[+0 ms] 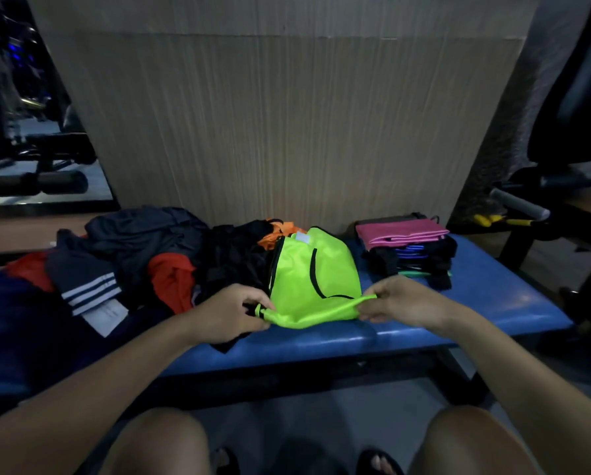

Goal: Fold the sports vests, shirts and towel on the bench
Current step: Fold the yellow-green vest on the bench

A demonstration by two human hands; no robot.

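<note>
A neon green sports vest [313, 275] with black trim lies on the blue bench [486, 303], its near edge lifted off the pad. My left hand [230, 311] pinches the vest's near left corner. My right hand [397, 301] pinches its near right corner. Left of the vest is a loose pile of clothes [143, 255]: dark garments, a red shirt [172, 282], a top with white stripes [90, 291], and an orange vest [280, 231] behind. A folded stack [410, 255] topped by a pink piece [402, 231] sits at the right.
A wood-grain panel [287, 125] stands right behind the bench. Gym equipment [37, 166] fills the left background, and a black machine seat [568, 149] with a handle is at the right. My knees [157, 443] are below the bench's front edge.
</note>
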